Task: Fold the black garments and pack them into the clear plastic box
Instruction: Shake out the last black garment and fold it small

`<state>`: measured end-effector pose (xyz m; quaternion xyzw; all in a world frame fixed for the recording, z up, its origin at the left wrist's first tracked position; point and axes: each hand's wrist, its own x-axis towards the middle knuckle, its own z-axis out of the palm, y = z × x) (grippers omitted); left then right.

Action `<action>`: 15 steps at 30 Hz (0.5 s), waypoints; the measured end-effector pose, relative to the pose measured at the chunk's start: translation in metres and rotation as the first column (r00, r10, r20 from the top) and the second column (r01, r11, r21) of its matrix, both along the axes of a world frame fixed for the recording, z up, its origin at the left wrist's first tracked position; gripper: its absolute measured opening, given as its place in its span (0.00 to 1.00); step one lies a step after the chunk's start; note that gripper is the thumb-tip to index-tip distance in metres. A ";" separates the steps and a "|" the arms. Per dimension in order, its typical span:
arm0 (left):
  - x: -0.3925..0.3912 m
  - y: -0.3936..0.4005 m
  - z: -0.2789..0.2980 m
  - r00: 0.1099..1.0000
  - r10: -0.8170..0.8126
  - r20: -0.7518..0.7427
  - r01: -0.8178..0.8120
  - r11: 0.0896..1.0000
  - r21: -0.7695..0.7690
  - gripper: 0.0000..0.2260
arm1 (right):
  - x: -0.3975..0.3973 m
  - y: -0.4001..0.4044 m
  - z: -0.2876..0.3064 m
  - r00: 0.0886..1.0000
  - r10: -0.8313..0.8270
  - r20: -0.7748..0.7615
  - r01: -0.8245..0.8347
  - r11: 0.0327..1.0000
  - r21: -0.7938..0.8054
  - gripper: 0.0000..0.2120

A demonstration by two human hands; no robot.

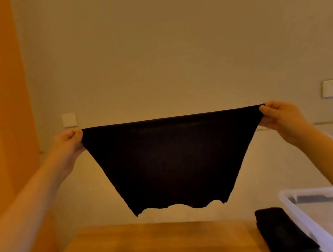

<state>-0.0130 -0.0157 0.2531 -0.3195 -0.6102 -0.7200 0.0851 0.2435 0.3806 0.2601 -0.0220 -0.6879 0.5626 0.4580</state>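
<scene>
While black garment (pixel 171 163) is hanging stretched above desk (pixel 146 251), left hand (pixel 69 144) and right hand (pixel 276 117) are pinching top corners; looks soft, light, stretchy, probably best gripped at edge. Clear box (pixel 300 214) sitting near right.

Black garment (pixel 176 158) stretched flat midair; folded black garment (pixel 281 231) on desk beside clear plastic box (pixel 314 225).

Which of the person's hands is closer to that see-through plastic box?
Right. The right hand is raised above the clear plastic box; the left hand is far across, at the black garment's other corner.
</scene>
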 end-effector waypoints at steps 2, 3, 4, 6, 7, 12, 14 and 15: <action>0.023 -0.021 -0.040 0.999 -0.003 0.047 0.004 1.000 -0.017 0.12 | 0.023 -0.016 -0.041 0.998 0.011 0.068 -0.011 1.000 -0.002 0.33; 0.034 -0.031 -0.060 0.998 -0.001 0.069 0.003 1.000 -0.031 0.12 | 0.032 -0.024 -0.063 0.995 0.016 0.098 -0.016 1.000 -0.003 0.34; 0.043 -0.040 -0.080 0.996 0.012 0.089 -0.007 0.998 -0.057 0.12 | 0.041 -0.031 -0.085 0.991 0.013 0.130 -0.010 1.000 -0.018 0.32; 0.061 -0.056 -0.117 0.990 0.038 0.135 -0.025 0.995 -0.096 0.12 | 0.057 -0.043 -0.127 0.984 0.021 0.176 -0.004 0.995 -0.096 0.20; 0.069 -0.063 -0.134 0.987 0.043 0.156 -0.026 0.993 -0.111 0.12 | 0.064 -0.049 -0.145 0.981 0.019 0.195 0.006 0.992 -0.128 0.22; 0.104 -0.082 -0.191 0.969 0.103 0.225 -0.059 0.980 -0.192 0.11 | 0.097 -0.074 -0.203 0.977 -0.023 0.210 0.063 0.980 -0.190 0.45; 0.117 -0.089 -0.205 0.967 0.127 0.221 -0.082 0.976 -0.201 0.11 | 0.111 -0.081 -0.216 0.977 -0.025 0.213 0.066 0.980 -0.186 0.46; 0.124 -0.093 -0.212 0.966 0.138 0.217 -0.093 0.974 -0.204 0.11 | 0.117 -0.084 -0.222 0.976 -0.020 0.216 0.060 0.982 -0.180 0.47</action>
